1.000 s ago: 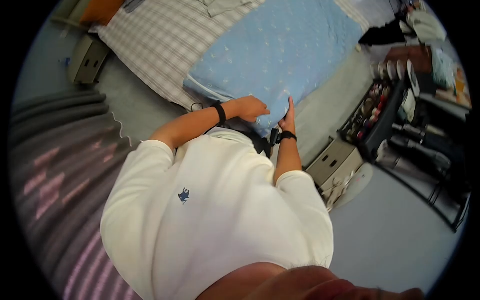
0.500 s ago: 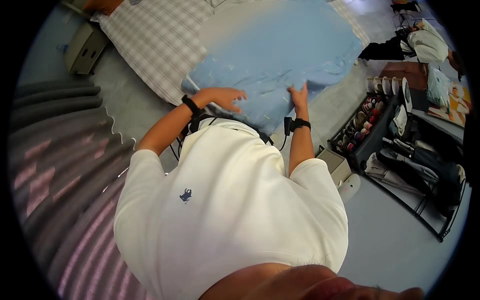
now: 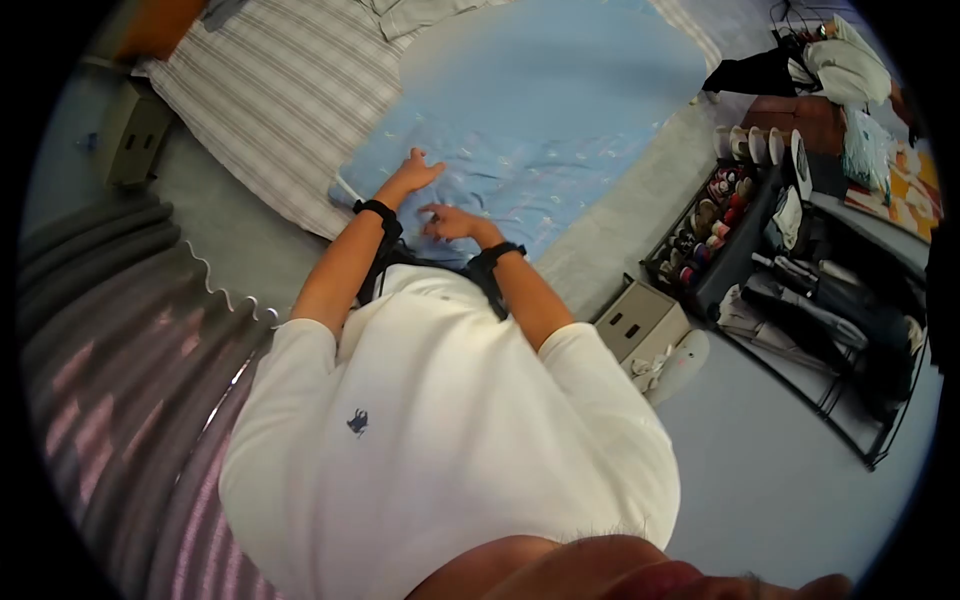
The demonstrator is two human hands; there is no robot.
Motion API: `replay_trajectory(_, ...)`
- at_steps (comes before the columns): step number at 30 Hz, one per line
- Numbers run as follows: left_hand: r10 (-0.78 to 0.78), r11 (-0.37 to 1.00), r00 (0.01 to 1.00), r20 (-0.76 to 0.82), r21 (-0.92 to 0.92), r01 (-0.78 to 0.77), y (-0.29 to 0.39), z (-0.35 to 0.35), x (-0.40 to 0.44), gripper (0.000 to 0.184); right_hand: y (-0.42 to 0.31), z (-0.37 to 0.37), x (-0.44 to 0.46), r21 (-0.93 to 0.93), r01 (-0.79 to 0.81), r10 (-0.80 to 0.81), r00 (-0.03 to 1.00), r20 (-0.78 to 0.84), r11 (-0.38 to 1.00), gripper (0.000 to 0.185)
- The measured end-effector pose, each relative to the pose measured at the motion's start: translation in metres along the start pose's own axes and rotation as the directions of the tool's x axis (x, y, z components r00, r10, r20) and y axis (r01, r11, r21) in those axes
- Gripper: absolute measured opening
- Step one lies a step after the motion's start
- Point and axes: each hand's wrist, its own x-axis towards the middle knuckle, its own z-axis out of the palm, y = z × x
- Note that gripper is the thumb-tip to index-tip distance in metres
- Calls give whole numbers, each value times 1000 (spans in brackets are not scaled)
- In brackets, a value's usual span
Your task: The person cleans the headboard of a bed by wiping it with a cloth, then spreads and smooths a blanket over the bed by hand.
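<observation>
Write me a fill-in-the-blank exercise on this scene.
The left hand and right hand are over a cover coloured ____. The wristbands are coloured ____. The curtain hangs at the picture's ____ side. The cabinet nearest the right elbow shows ____ dark handles.

Missing words: blue; black; left; two.

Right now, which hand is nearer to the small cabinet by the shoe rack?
Right: the right hand is left of the cabinet, over the blue quilt; the left hand is farther left and forward.
</observation>
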Motion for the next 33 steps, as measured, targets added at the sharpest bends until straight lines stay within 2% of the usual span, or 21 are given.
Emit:
replay_trajectory(1,-38,999,999,34,23,37,4,2,11,85,18,-4,5,-9,-23,23,1000,9,1000,50)
replay_trajectory(2,-45,999,998,44,-1,45,16,8,17,85,54,-9,16,-48,14,-18,995,-96,999,48)
replay_trajectory(3,-59,996,993,-105,66,66,31,15,18,81,88,-19,26,-94,50,-68,978,-196,994,47)
replay_trajectory(4,-66,985,965,-255,135,103,38,21,28,77,117,-29,31,-170,4,-77,902,-424,985,47)
replay_trajectory(5,-80,985,965,-249,126,115,32,36,52,77,144,-42,33,-228,-51,-106,772,-626,972,48)
replay_trajectory(7,-30,966,802,-596,188,176,8,72,112,57,177,-83,36,-96,-420,173,558,-811,903,55)
replay_trajectory(8,-36,962,808,-588,200,188,6,81,145,57,171,-108,32,54,-538,369,498,-784,841,63)
replay_trajectory(9,23,935,724,-689,272,229,8,97,165,46,204,-132,43,-23,-586,294,439,-849,810,64)
replay_trajectory(10,84,895,647,-758,343,286,1,116,176,36,246,-157,56,-157,-700,44,260,-965,697,60)
replay_trajectory(13,238,782,588,-773,511,356,-21,126,215,25,254,-224,59,-65,-623,-106,-29,-994,780,41)
replay_trajectory(15,239,665,635,-734,601,444,-38,133,241,27,255,-227,80,-78,-709,-108,3,-994,701,38)
replay_trajectory(17,88,744,738,-669,537,398,-43,135,243,32,277,-255,89,-148,-787,-170,55,-984,600,35)
replay_trajectory(20,71,651,817,-572,647,397,-46,133,244,35,279,-247,88,-125,-800,-130,59,-990,586,29)
replay_trajectory(21,-111,636,875,-470,643,426,-26,123,242,38,282,-250,85,-193,-835,-188,110,-976,515,30)
replay_trajectory(22,-272,620,892,-361,643,449,-12,117,245,42,280,-248,78,-185,-796,-152,118,-981,577,31)
replay_trajectory(23,-256,633,893,-371,634,445,-14,121,245,42,277,-252,81,-182,-739,-135,124,-983,649,31)
replay_trajectory(25,-29,453,876,-482,775,441,-45,141,245,52,304,-246,92,-202,-754,-267,37,-963,625,34)
replay_trajectory(27,-29,411,842,-539,761,501,-85,158,250,56,318,-247,91,-297,-891,-471,110,-875,344,39)
replay_trajectory(30,-61,470,890,-453,773,426,-55,161,260,61,323,-269,87,-253,-945,-523,112,-845,206,44)
replay_trajectory(32,-388,529,887,-249,728,436,-19,118,245,58,308,-249,95,-215,-865,-339,56,-939,453,45)
replay_trajectory(33,-412,512,878,-242,736,443,-28,117,238,58,299,-239,96,-224,-862,-319,77,-945,454,45)
